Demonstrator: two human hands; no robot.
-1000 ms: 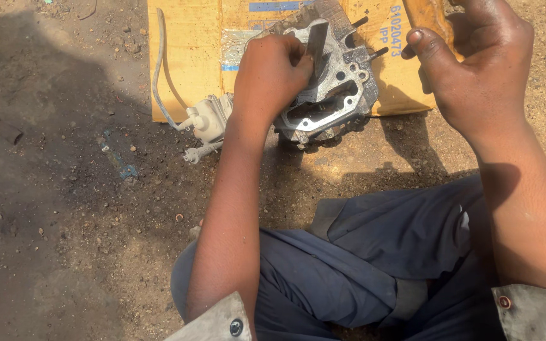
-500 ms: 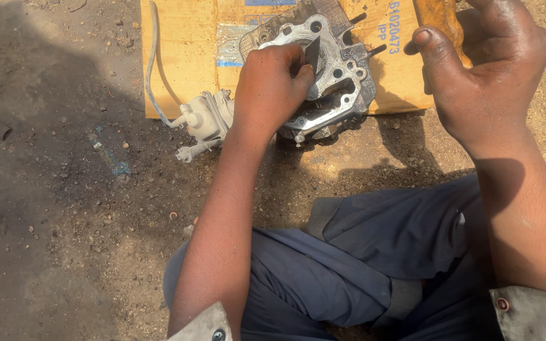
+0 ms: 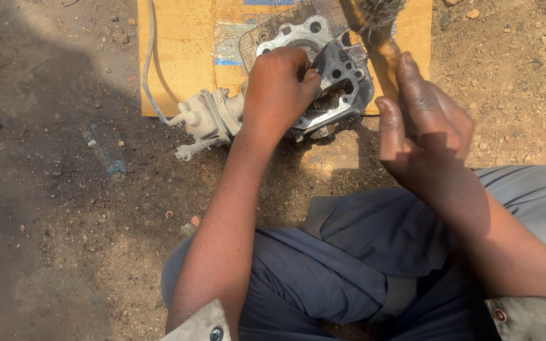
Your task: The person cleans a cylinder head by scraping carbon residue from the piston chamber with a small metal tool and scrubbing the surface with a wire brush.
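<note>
I am sitting on the dirt ground [image 3: 52,208] with my legs in dark blue trousers [image 3: 349,271] folded under me, looking down at my work. My left hand [image 3: 277,88] is closed around the edge of a grey metal engine casting [image 3: 339,76], my fingers curling over its rim and into its central opening, gripping it and holding it tilted up on edge. The casting is resting on a flat piece of brown cardboard [image 3: 178,50] that is lying on the ground in front of me, and its pale machined face with several round bolt holes is turning up towards the light.

My right hand [image 3: 421,126] is hovering just to the right of the casting, its fingers wrapping loosely around the wooden handle of a wire brush [image 3: 374,31]. The handle is running up from my grip, and the bristled head is sitting above the top right of the casting, partly cut off by the frame edge; I cannot tell whether the bristles are touching the metal.

Just left of my left hand, a small pale carburettor-like part [image 3: 206,120] is lying at the cardboard's lower edge, with a light hose [image 3: 148,63] looping away from it across the cardboard.
</note>
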